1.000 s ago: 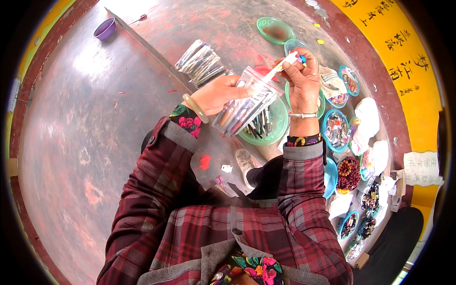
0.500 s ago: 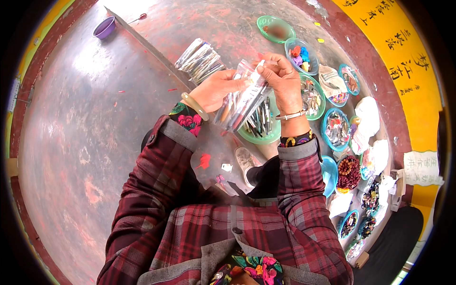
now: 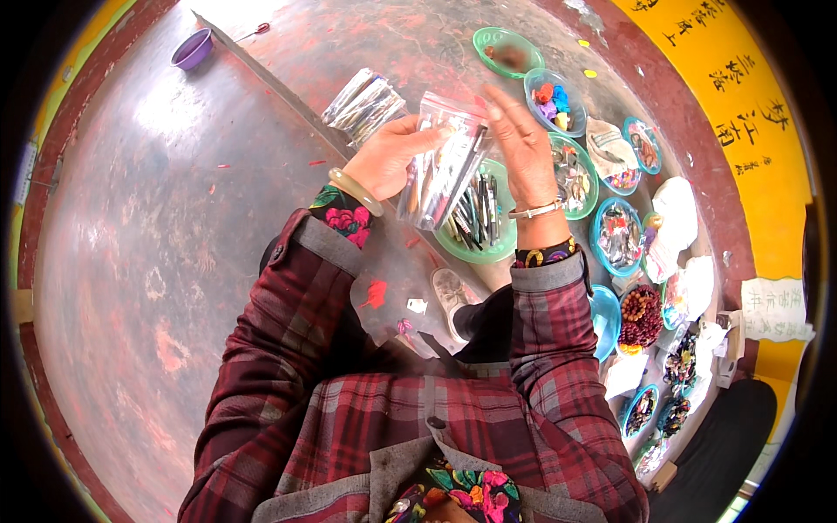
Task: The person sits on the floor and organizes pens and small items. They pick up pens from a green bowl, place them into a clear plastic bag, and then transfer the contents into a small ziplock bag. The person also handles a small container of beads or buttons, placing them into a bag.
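Observation:
My left hand (image 3: 388,159) pinches the left side of a clear zip bag (image 3: 436,179) with its thumb on top. Several pens or similar slim sticks lie inside the bag, which hangs tilted in front of me. Beside the bag's upper right edge is my right hand (image 3: 527,157), its fingers stretched out; whether the fingertips touch the plastic I cannot tell. Partly hidden beneath the bag, a green basin (image 3: 504,251) holds loose dark and pale pens (image 3: 478,213). Beyond my left hand a pile of filled clear bags (image 3: 364,106) lies on the floor.
Basins and baskets of small goods line the right side, among them a blue basin (image 3: 617,235) and dark red beads (image 3: 641,318). A raised strip (image 3: 270,78) crosses the floor. A purple basin (image 3: 192,50) and red scissors (image 3: 260,30) lie far left. My shoe (image 3: 450,292) is below.
My right hand has let go of the bag's top, and its fingers have straightened. The bag now stays in my left hand alone, its top edge in fuller view.

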